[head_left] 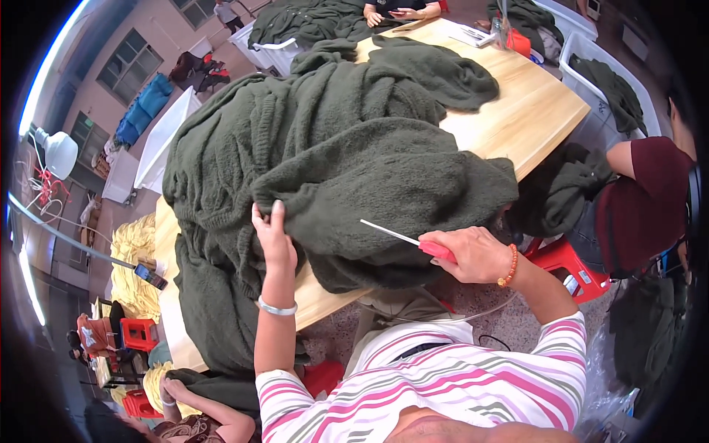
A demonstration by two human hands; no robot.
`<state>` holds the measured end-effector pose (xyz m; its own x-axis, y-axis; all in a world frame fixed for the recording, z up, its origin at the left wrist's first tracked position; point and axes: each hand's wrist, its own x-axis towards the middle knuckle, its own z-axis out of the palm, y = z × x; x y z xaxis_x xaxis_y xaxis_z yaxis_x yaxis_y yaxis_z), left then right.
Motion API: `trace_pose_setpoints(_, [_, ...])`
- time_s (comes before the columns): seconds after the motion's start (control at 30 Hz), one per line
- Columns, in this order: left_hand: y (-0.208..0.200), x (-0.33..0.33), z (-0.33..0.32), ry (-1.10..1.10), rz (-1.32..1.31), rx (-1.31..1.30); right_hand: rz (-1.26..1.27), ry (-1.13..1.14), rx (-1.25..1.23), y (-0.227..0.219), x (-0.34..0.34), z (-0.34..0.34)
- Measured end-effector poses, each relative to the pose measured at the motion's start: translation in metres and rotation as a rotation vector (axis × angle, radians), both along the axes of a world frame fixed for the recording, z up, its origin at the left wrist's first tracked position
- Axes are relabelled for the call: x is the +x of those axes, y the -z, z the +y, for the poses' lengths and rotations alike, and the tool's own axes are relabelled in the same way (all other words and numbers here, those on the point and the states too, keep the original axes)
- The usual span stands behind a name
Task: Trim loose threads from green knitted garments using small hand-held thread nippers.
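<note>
A big heap of dark green knitted garments (332, 140) covers a light wooden table (532, 111). My left hand (272, 235) grips a fold of the knit at the near edge of the heap, fingers curled over the cloth. My right hand (473, 255) holds a red-handled tool (413, 242) with a thin white metal tip that points left at the cloth. A silver bangle sits on my left wrist and an orange bead bracelet on my right wrist.
A person in a dark red top (642, 199) sits at the right with green knitwear in the lap. White bins (605, 81) hold more garments. Another person's hands (402, 11) rest at the far end. Red stools (565, 266), yellow cloth (136, 251) and a phone (150, 275) lie to the left.
</note>
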<state>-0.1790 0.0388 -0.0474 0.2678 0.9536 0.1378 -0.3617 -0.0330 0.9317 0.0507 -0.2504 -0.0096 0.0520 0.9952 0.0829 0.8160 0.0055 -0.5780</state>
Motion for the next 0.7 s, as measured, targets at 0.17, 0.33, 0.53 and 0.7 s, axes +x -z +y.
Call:
trace_pose_setpoints(0.17, [-0.011,-0.013,-0.003,-0.281,0.822,0.931,-0.018,0.010,0.033,-0.005,-0.004,0.009])
trace_pose_setpoints(0.33, [-0.019,0.013,-0.012,-0.203,1.067,1.201,-0.082,0.025,0.038,-0.009,-0.015,0.023])
trace_pose_setpoints(0.53, [0.030,0.030,0.029,0.165,0.934,0.812,-0.179,0.042,-0.127,-0.024,-0.030,0.034])
trace_pose_setpoints(0.7, [0.016,0.024,0.007,0.233,0.830,0.787,-0.158,-0.068,-0.239,-0.020,-0.037,0.041])
